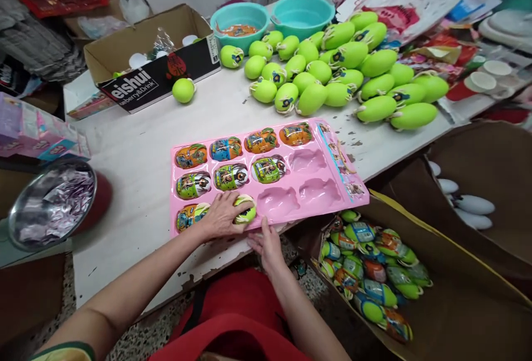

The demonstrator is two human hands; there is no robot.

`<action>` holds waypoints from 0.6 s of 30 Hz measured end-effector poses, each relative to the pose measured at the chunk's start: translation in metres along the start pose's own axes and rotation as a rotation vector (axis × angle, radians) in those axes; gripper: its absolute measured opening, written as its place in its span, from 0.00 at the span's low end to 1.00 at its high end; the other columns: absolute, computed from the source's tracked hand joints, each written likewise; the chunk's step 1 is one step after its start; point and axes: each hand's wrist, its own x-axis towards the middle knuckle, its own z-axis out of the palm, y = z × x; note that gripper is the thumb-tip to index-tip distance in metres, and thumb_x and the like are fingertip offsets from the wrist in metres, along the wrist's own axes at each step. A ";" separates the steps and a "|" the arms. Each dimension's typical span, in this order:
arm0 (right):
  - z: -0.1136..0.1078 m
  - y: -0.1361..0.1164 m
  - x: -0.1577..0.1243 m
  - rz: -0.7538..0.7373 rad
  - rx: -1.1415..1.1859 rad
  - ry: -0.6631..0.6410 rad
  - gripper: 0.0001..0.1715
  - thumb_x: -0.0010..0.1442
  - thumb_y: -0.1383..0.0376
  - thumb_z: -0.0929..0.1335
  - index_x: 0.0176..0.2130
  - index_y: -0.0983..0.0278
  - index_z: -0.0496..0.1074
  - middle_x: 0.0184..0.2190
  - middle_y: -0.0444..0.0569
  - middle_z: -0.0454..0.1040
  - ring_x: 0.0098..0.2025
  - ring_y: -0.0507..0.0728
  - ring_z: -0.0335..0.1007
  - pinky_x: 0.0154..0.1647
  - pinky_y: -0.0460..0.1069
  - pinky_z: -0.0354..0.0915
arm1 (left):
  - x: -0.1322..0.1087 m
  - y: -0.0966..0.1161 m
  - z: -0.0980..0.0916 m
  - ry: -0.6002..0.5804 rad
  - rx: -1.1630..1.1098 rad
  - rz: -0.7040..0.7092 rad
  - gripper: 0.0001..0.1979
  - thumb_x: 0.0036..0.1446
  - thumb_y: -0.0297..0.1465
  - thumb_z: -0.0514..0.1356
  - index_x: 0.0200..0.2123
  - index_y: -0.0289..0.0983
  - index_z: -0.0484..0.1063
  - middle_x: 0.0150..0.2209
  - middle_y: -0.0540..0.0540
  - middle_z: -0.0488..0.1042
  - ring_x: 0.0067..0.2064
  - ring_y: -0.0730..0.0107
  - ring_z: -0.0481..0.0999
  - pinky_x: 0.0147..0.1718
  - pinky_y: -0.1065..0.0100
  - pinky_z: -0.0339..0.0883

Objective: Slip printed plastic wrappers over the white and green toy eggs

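One white table (128, 211) takes the greatest part of the view. At its near right side, lower than the top, stands an open brown carton (453, 294), and near the far left edge of the table is a smaller carton with black print (166, 76).

The pink tray (320, 192) lies flat at the middle of the table, close to the near edge, with a decorated strip along its right end. Behind it stand two turquoise basins (301, 30), side by side. At the left is a metal bowl (19, 214).

The left hand (224, 214) is over the near row of the tray. Its fingers are half bent and have hold of a green egg (245, 214) at the second compartment from the left; how firmly, I cannot tell. The right hand (268, 247) is open and has hold of nothing, with the thumb at the tray's near edge and the other fingers loosely apart.

Eight wrapped eggs (269, 169) sit in the tray: four in the far row, three in the middle row, one in the near row. Many bright green eggs (319, 72) are gathered before the basins. Smallest are the shiny packets (58, 211), which fill the bowl.
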 end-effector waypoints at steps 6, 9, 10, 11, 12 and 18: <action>0.017 0.013 0.010 -0.143 0.037 -0.025 0.26 0.47 0.47 0.72 0.33 0.64 0.65 0.18 0.41 0.70 0.20 0.53 0.71 0.21 0.46 0.70 | 0.012 0.018 0.008 -0.107 0.295 -0.075 0.25 0.60 0.50 0.47 0.52 0.45 0.69 0.46 0.36 0.66 0.48 0.48 0.62 0.42 0.53 0.56; 0.024 0.014 0.000 -0.155 0.058 -0.027 0.24 0.49 0.49 0.71 0.34 0.64 0.66 0.18 0.41 0.70 0.19 0.54 0.71 0.20 0.46 0.70 | 0.009 0.024 0.004 -0.143 0.345 -0.110 0.25 0.61 0.49 0.47 0.55 0.45 0.67 0.46 0.35 0.66 0.47 0.47 0.62 0.41 0.53 0.56; 0.024 0.013 -0.002 -0.150 0.064 -0.032 0.23 0.49 0.49 0.71 0.34 0.65 0.67 0.18 0.41 0.70 0.18 0.54 0.71 0.19 0.46 0.69 | 0.007 0.024 0.003 -0.148 0.358 -0.133 0.26 0.61 0.49 0.47 0.56 0.45 0.66 0.47 0.35 0.66 0.47 0.47 0.62 0.40 0.53 0.56; 0.024 0.011 -0.003 -0.141 0.071 -0.039 0.22 0.50 0.50 0.71 0.34 0.65 0.67 0.18 0.41 0.70 0.18 0.54 0.71 0.19 0.46 0.69 | 0.006 0.023 0.001 -0.151 0.369 -0.156 0.27 0.60 0.50 0.47 0.57 0.45 0.65 0.48 0.34 0.66 0.47 0.46 0.63 0.40 0.53 0.57; 0.023 0.008 -0.002 -0.129 0.079 -0.046 0.22 0.50 0.51 0.71 0.33 0.65 0.67 0.18 0.41 0.70 0.17 0.53 0.70 0.18 0.46 0.69 | 0.006 0.020 0.000 -0.155 0.372 -0.169 0.29 0.60 0.51 0.47 0.58 0.44 0.64 0.48 0.34 0.66 0.48 0.46 0.63 0.40 0.54 0.57; 0.023 0.001 0.018 -0.021 0.125 -0.103 0.13 0.56 0.58 0.69 0.29 0.66 0.67 0.14 0.41 0.68 0.15 0.52 0.68 0.16 0.44 0.67 | 0.025 0.005 0.011 -0.070 0.321 -0.145 0.22 0.63 0.43 0.45 0.52 0.42 0.70 0.43 0.39 0.69 0.43 0.53 0.66 0.39 0.57 0.59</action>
